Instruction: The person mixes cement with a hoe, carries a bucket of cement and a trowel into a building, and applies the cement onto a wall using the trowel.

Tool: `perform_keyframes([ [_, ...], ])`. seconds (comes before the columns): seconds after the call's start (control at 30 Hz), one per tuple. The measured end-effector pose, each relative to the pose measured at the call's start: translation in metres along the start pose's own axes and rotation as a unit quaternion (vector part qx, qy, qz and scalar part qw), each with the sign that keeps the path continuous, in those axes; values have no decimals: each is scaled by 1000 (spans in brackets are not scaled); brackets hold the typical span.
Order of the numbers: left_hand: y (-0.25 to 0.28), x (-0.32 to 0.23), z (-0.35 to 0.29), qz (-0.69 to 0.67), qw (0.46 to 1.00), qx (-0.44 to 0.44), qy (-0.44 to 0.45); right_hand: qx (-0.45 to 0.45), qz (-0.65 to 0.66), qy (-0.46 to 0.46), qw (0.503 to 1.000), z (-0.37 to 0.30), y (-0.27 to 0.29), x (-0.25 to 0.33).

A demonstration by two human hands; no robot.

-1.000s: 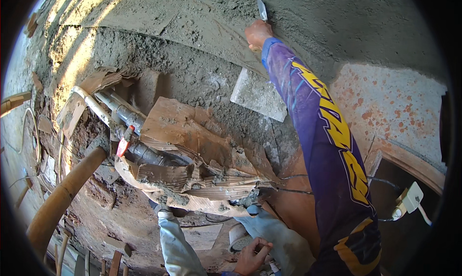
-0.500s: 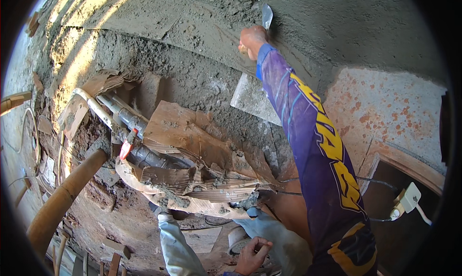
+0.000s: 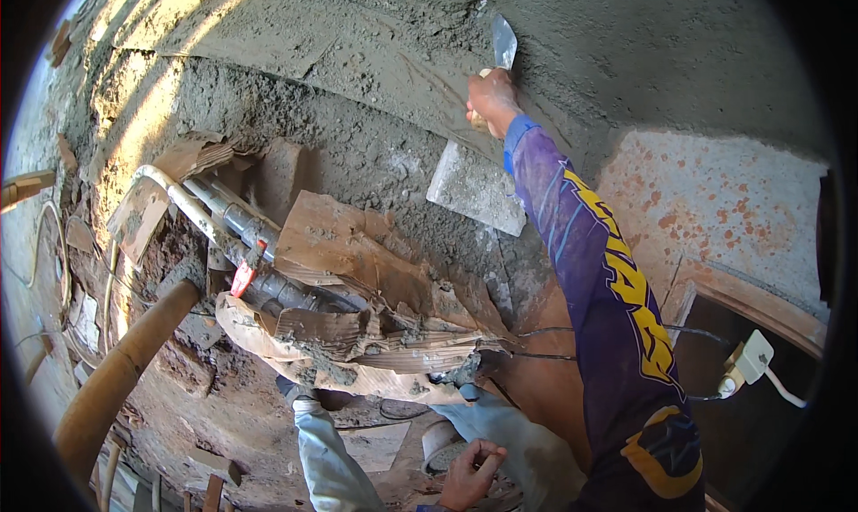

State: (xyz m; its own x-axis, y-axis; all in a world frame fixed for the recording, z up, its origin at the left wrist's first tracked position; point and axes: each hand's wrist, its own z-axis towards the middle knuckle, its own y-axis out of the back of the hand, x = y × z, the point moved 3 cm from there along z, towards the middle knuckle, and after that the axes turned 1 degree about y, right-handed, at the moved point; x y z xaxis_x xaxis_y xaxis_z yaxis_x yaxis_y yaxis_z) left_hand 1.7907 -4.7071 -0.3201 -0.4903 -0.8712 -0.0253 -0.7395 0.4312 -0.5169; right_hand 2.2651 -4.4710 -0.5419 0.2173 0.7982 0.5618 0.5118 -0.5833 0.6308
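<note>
My right hand [image 3: 490, 101] reaches up in a purple and yellow sleeve and grips the handle of a small metal trowel [image 3: 505, 38]. The blade lies against wet grey plaster on the wall [image 3: 375, 56]. A flat grey square slab [image 3: 474, 190] leans on the wall just below that hand. My left hand [image 3: 469, 472] hangs low at the bottom edge with its fingers curled, next to a white round container [image 3: 440, 442]. Whether it holds anything is unclear. My legs in light trousers [image 3: 331, 458] show beneath.
Grey pipes with a red valve handle [image 3: 243, 275] run along the wall's foot, partly wrapped in torn, mortar-smeared cardboard [image 3: 357, 262]. A thick tan hose [image 3: 116, 378] curves at lower left. A white plug on a cable [image 3: 746, 365] hangs at right.
My right hand has drawn the trowel a little downward along the plastered wall. My left hand has stayed low near the white container.
</note>
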Motion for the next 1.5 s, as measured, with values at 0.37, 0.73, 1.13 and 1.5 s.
perform_keyframes([
  [0.37,5,4,0,-48,996,7,77,54,-494,91,863,77,-63,2],
  [0.73,0,-15,-7,-69,992,18,101,90,-661,210,714,66,-31,21],
  [1.13,-9,-13,7,-19,999,7,46,146,-713,310,611,54,-28,20],
  [1.5,1,-6,3,-7,999,13,36,128,-667,246,691,71,-82,10],
])
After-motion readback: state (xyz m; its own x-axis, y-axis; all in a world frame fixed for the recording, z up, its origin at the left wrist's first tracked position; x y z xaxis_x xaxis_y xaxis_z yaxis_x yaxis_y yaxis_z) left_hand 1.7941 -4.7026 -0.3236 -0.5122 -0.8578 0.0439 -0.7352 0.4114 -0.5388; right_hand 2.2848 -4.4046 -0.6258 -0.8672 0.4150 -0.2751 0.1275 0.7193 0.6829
